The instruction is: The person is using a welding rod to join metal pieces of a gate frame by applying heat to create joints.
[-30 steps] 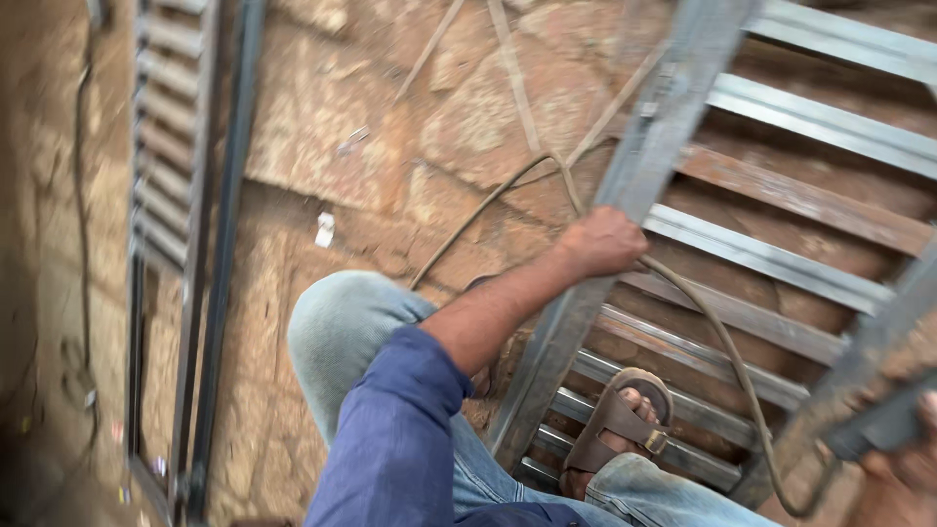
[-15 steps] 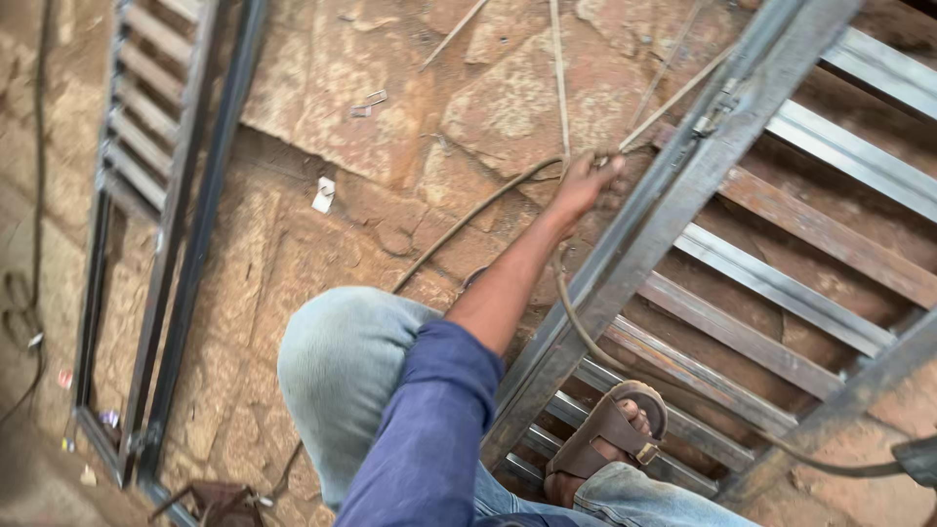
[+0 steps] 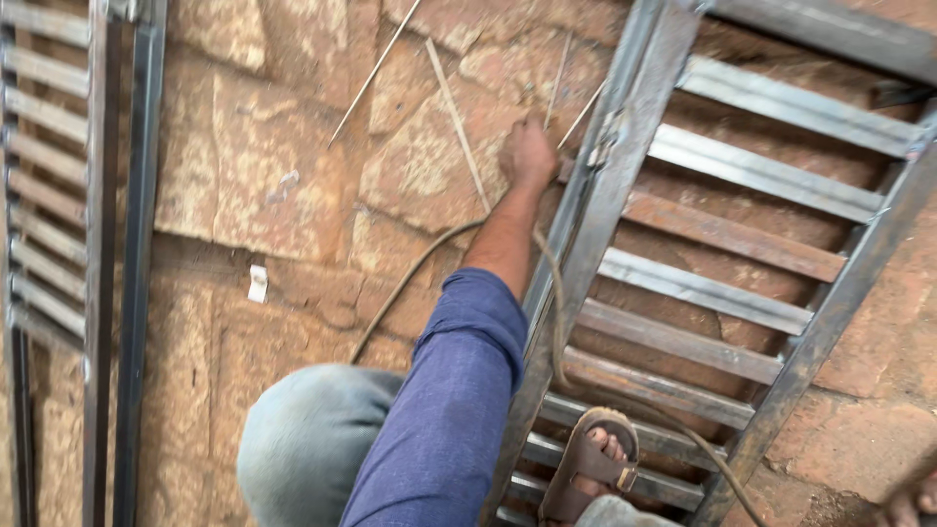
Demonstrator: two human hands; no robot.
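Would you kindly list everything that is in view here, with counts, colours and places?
metal slatted frame: one, grey, right, lying on the floor
second slatted frame: one, grey, left edge
thin rods: about four, pale, scattered on the stone near the top
cable: one, brownish, curving across the floor to the frame
small tag: one, white, on the floor left of centre
stone floor: tan slabs
sandal: one, brown, on the foot resting on the frame
left hand: at the rods, blue sleeve
right hand: not visible
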